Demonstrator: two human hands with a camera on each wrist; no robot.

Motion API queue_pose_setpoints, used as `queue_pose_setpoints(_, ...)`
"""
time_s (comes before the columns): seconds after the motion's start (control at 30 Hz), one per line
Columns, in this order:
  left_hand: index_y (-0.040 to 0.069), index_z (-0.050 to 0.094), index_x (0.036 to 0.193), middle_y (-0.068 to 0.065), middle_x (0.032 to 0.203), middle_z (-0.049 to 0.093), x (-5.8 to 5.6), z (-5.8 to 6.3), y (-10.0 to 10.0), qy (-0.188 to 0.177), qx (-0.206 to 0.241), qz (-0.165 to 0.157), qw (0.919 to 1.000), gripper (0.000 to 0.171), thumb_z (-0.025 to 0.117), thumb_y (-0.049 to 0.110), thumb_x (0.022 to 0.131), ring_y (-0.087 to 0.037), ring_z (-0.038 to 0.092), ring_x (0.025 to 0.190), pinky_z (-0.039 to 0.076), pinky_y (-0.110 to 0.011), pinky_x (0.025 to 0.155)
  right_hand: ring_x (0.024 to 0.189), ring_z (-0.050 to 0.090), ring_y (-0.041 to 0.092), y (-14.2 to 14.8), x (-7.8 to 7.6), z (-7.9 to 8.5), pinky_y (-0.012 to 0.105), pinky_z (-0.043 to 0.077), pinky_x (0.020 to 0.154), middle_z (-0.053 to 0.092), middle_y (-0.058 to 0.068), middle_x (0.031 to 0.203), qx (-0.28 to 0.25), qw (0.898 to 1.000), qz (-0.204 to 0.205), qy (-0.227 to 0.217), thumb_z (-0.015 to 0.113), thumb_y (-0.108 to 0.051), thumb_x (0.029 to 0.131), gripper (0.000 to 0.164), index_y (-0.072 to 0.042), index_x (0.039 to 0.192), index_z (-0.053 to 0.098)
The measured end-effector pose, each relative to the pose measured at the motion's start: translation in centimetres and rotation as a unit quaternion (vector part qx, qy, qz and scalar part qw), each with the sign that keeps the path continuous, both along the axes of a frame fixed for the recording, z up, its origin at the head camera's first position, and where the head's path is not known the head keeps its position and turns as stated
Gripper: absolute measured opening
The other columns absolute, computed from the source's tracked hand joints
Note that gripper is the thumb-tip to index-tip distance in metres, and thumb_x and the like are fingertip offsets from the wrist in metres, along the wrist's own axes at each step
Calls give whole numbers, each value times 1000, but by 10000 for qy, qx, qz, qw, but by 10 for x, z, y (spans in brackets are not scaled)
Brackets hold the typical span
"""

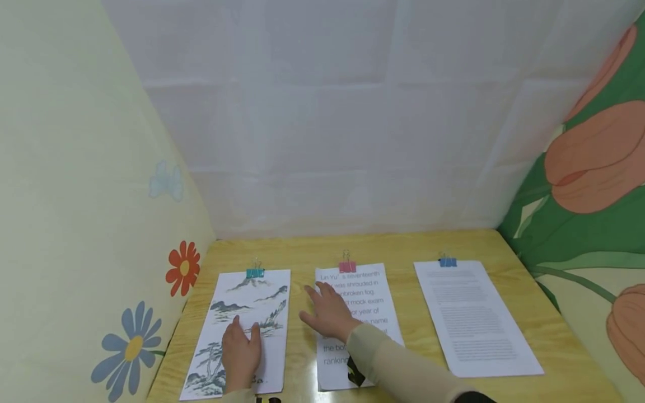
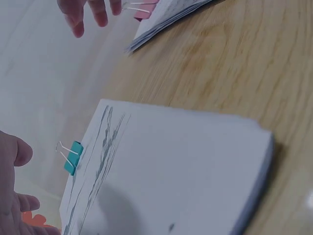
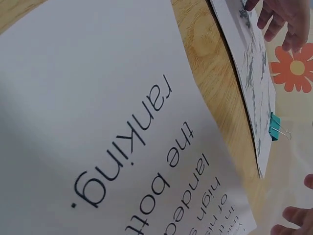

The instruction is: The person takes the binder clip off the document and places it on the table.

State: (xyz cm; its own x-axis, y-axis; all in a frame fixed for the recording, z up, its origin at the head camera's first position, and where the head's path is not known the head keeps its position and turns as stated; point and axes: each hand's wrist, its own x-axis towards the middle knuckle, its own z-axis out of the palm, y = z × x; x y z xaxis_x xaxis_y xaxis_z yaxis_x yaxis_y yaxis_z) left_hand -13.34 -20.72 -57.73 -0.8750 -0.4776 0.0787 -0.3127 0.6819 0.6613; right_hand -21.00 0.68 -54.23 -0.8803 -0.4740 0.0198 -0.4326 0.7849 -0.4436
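Note:
Three clipped stacks of paper lie in a row on the wooden table. The left stack (image 1: 272,358) carries an ink landscape and a teal binder clip (image 1: 255,273). Over its lower half hovers my left hand (image 1: 241,354), fingers extended and thumb apart, holding nothing. Large printed text covers the middle stack (image 1: 370,291), which a pink binder clip (image 1: 347,267) fastens at the top. My right hand (image 1: 330,310) reaches above that stack's left edge with fingers spread, also holding nothing. In the left wrist view the teal clip (image 2: 73,157) sits beyond my left fingers (image 2: 24,201).
To the right lies a small-print stack (image 1: 473,319) with a blue binder clip (image 1: 447,262). The wooden table (image 1: 302,252) meets a white cloth backdrop (image 1: 327,140). Flower-patterned cloths (image 1: 75,168) stand along both sides.

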Motion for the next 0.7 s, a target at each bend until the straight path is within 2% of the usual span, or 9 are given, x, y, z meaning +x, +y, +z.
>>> queue_pose_setpoints(0.1,-21,36,145,-47,137,42,-1,0,-9,-16,-32,127,9999,64,54,21,100,-60,38,132,33,-70,107,142,43,39,-4,-2,1,54,40,113,41,22,157,-71,9997,78,-212,59,-46,99,70,-11,157,43)
queue_pose_setpoints(0.23,-20,34,146,-47,137,41,-1,1,-20,-297,-97,255,9992,68,56,23,98,-60,37,132,33,-72,105,143,42,36,-10,-4,-1,50,38,115,41,21,158,-51,9990,152,-413,57,-48,99,72,-11,158,41)
queue_pose_setpoints(0.47,-16,29,149,-46,143,30,-1,3,-29,-813,-45,388,9959,75,59,25,93,-62,25,136,21,-77,106,142,43,37,-21,-7,-2,50,39,114,41,21,157,-18,9987,265,-428,57,-49,99,72,-13,159,40)
queue_pose_setpoints(0.7,-14,26,150,-46,147,22,-5,2,-35,-1203,114,501,9914,77,59,27,93,-63,17,139,16,-79,106,141,45,37,-31,-10,5,48,41,113,42,21,156,-90,9987,259,-419,58,-49,99,71,-13,158,42)
